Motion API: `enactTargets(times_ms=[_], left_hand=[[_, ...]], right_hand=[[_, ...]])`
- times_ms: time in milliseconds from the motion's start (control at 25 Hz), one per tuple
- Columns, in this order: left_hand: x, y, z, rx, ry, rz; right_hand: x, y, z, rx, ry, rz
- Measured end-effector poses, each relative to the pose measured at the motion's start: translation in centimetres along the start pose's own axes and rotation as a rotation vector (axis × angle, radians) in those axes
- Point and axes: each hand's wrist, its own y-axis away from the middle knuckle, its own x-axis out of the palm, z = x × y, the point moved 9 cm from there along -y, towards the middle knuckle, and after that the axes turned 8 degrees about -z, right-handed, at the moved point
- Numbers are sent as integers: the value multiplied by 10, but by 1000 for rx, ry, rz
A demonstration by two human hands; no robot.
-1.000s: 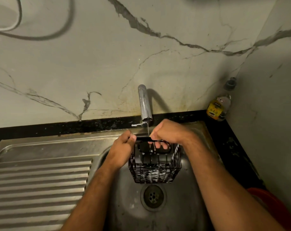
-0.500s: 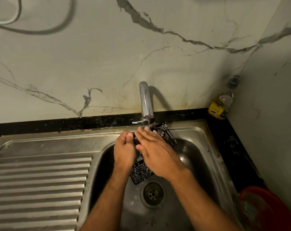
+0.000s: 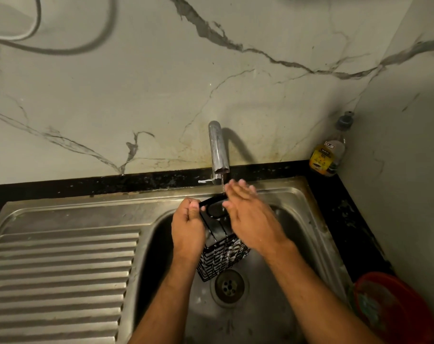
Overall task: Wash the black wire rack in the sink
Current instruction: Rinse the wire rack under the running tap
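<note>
Gripping rack (image 3: 219, 240) w/ left hand (image 3: 188, 228), you rubbed it flat-palmed w/ right (image 3: 248, 214) under tap (image 3: 218, 150); soapy wire could've slipped imo.

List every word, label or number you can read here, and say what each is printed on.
None can be read.
Bottle in the back corner: a yellow label with dark print and a small white tag above it, both too small and blurred to quote.
Black wire rack, tap and sink: no lettering visible.

rack (image 3: 220, 247) in sink (image 3: 300, 207), under tap (image 3: 218, 150)
</note>
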Motion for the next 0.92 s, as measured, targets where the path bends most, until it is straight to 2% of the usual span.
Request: enactTargets(times_ms=[80, 120, 240, 360, 400, 520, 640, 680, 760, 800, 840, 920], left_hand=[[0, 1, 2, -6, -3, 12], [0, 1, 1, -8, -4, 13], [-6, 4, -1, -19, 2, -32], [-6, 0, -2, -35, 58, 6], [-6, -1, -3, -28, 64, 27], [-6, 0, -7, -10, 32, 25], [-5, -2, -7, 23, -6, 48], [-4, -2, -7, 37, -17, 66], [-2, 2, -7, 43, -52, 82], [-3, 3, -7, 34, -65, 67], [-5, 3, -5, 14, -61, 37], [-11, -3, 2, -51, -3, -15]], right_hand=[[6, 4, 25, -177, -9, 69], [6, 0, 28, -200, -17, 81], [0, -15, 14, -70, 6, 40], [6, -3, 47, -264, -39, 53], [4, -4, 43, -247, -60, 37], [-4, -14, 0, 34, -65, -22], [-5, -12, 22, -57, -96, -47], [-13, -18, 22, -32, -108, -100], [-29, -35, 6, 135, -110, -176], [-31, -40, 4, 159, -40, -165], [-26, -43, 10, 120, 26, -135], [-15, -40, 35, -29, 3, -104]])
